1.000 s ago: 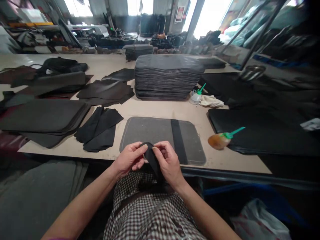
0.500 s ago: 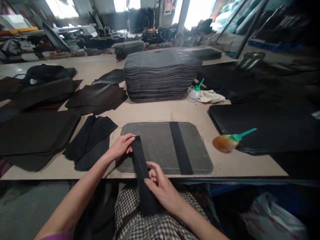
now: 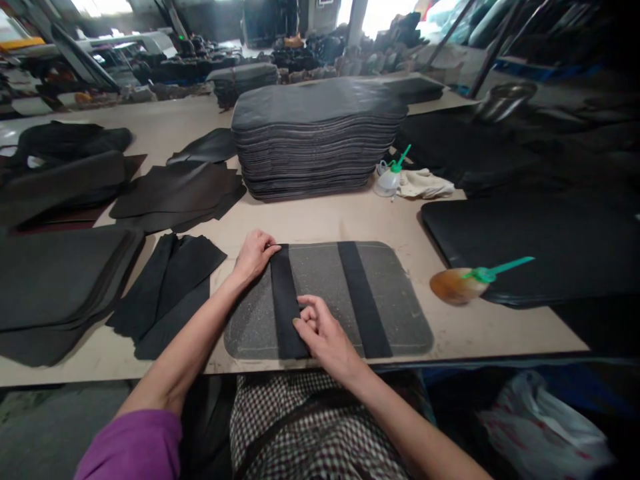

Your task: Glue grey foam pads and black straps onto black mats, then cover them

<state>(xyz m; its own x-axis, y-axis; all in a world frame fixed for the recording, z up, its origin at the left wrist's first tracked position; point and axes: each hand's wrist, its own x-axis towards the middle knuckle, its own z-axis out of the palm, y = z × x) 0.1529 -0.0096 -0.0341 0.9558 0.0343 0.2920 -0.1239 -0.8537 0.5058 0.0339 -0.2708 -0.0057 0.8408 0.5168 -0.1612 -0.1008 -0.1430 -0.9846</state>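
Note:
A grey rounded pad [image 3: 400, 313] lies at the table's near edge. A black strip [image 3: 364, 300] runs across its right half. A second black strip [image 3: 285, 293] lies across its left half. My left hand [image 3: 254, 255] pinches the far end of that second strip at the pad's far edge, fingers curled. My right hand [image 3: 323, 332] presses on the strip's near part with bent fingers.
A tall stack of grey pads [image 3: 315, 137] stands behind. Loose black strips [image 3: 170, 293] lie to the left, and dark sheets [image 3: 55, 280] further left. Two squeeze bottles with green nozzles [image 3: 463, 281] [image 3: 389, 180] and a rag [image 3: 423, 183] lie right, beside a black sheet [image 3: 540, 247].
The strip went from between my hands over my lap onto the pad's left half. My left hand carried its end to the far edge; my right hand moved onto the near part.

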